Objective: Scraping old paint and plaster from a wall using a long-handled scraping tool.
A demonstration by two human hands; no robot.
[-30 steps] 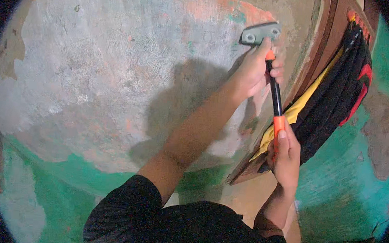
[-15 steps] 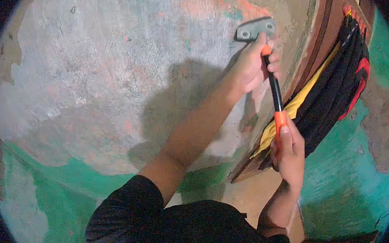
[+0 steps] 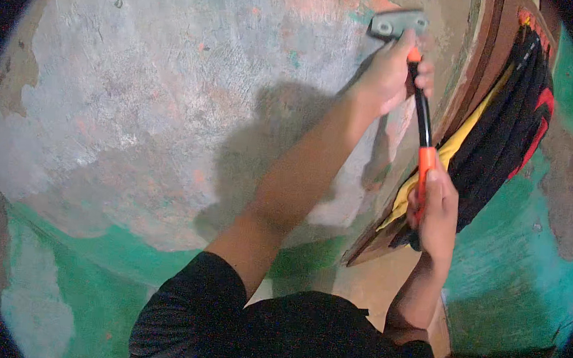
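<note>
A long-handled scraper (image 3: 424, 119) with a wide grey metal head, black shaft and orange grip lies against the peeling wall (image 3: 166, 89). Its head is at the upper right of the patch of bare, greyish plaster, beside remnants of orange and green paint. My left hand (image 3: 387, 78) wraps round the shaft just below the head, the thumb pressed up against it. Lower down, my right hand (image 3: 437, 208) closes round the orange grip. The blade's edge is too blurred to tell how firmly it meets the wall.
Right of the scraper stands a brown wooden frame (image 3: 489, 67), and black, yellow and red clothes (image 3: 502, 129) hang beside it, close to my right hand. Green painted wall (image 3: 506, 290) with worn patches spreads at the lower right.
The scraper and both hands have shifted slightly up and to the right along the wall. The whole view has also moved a little. Both hands keep their hold.
</note>
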